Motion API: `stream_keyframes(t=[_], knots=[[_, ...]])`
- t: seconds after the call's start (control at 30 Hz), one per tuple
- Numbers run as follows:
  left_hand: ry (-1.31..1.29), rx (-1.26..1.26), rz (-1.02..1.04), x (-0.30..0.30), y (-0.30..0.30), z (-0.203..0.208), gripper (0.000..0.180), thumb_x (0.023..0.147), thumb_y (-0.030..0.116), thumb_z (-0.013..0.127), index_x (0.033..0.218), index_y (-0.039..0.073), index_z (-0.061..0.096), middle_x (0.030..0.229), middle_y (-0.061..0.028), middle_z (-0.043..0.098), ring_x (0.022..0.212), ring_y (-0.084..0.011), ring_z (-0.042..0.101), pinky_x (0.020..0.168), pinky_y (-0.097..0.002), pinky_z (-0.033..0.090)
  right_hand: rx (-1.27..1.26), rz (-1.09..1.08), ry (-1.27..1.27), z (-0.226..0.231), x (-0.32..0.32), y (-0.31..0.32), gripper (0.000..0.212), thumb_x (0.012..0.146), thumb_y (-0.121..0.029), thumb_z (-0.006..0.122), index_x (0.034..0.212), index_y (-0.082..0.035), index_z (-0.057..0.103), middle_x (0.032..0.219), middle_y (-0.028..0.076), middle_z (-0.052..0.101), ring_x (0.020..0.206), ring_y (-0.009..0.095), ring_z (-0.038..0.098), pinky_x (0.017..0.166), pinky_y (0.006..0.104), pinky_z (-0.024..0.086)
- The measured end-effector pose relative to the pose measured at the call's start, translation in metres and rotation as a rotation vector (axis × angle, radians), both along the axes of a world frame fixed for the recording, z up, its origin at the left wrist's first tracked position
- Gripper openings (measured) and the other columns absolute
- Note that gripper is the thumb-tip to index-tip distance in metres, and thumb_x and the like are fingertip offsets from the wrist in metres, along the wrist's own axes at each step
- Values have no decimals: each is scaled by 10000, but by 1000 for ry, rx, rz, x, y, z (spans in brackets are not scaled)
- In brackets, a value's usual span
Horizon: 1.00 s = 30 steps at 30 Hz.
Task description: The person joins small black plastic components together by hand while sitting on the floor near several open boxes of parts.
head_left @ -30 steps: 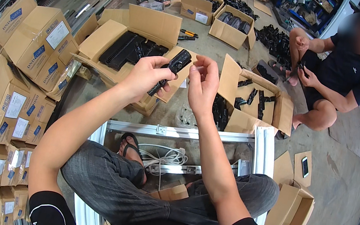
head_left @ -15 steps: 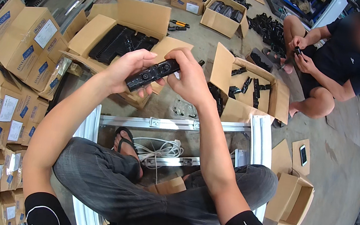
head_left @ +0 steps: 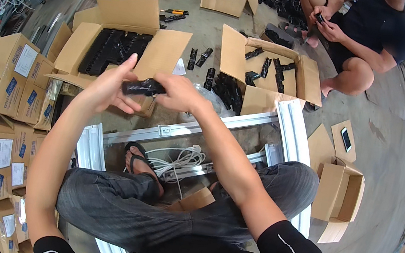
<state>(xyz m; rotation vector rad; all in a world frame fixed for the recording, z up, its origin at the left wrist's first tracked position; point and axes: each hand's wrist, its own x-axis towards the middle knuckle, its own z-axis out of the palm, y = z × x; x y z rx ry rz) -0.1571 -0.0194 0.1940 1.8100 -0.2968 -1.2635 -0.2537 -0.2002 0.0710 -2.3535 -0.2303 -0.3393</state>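
Observation:
Above the metal frame, my right hand (head_left: 178,92) grips a short, dark black plastic part (head_left: 140,87) by its right end. My left hand (head_left: 110,83) is open at the other end of the part, its thumb raised and its fingers stretched out. Whether its palm touches the part I cannot tell. Behind my hands stands an open cardboard box (head_left: 163,55) with ribbed black plastic pieces (head_left: 113,48) inside. To the right, another open box (head_left: 235,51) holds several loose black parts (head_left: 279,75). More black parts (head_left: 230,93) lie piled on the floor against it.
A silvery metal frame (head_left: 189,127) surrounds my legs, with a coiled white cable (head_left: 180,163) inside it. Stacked cartons (head_left: 18,78) stand at left. A small open box (head_left: 334,193) and a phone (head_left: 346,139) lie at right. Two people (head_left: 360,46) sit farther back, handling small things.
The black part has moved left and turned, and shows a smoother side. My left hand has opened its fingers, while my right hand keeps its grip. The view has shifted.

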Motion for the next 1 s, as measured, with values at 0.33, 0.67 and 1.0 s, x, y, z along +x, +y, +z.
stream_keyframes(t=[0.33, 0.67, 1.0], knots=[[-196, -367, 123, -6, 14, 42, 752, 1008, 594, 421, 1321, -86, 488, 1151, -172, 600, 741, -190, 649, 628, -324, 612, 129, -826, 847, -137, -36, -121, 536, 763, -293, 627, 1228, -26, 641, 1226, 223, 662, 1170, 355, 628, 994, 440, 497], [-36, -1182, -128, -58, 59, 132, 547, 1050, 444, 393, 1362, -4, 421, 1297, -181, 521, 615, -160, 557, 597, -404, 568, 255, -1301, 741, -217, -54, -145, 495, 858, -260, 629, 1249, 29, 539, 1228, 303, 623, 1168, 430, 610, 990, 492, 486], [463, -1373, -301, -104, 21, 154, 370, 963, 334, 595, 1142, 12, 615, 1011, -155, 506, 663, -282, 659, 612, -515, 641, -55, -1351, 738, -193, -49, -115, 476, 865, -328, 654, 1219, -36, 532, 1239, 193, 546, 1206, 385, 540, 981, 585, 392]])
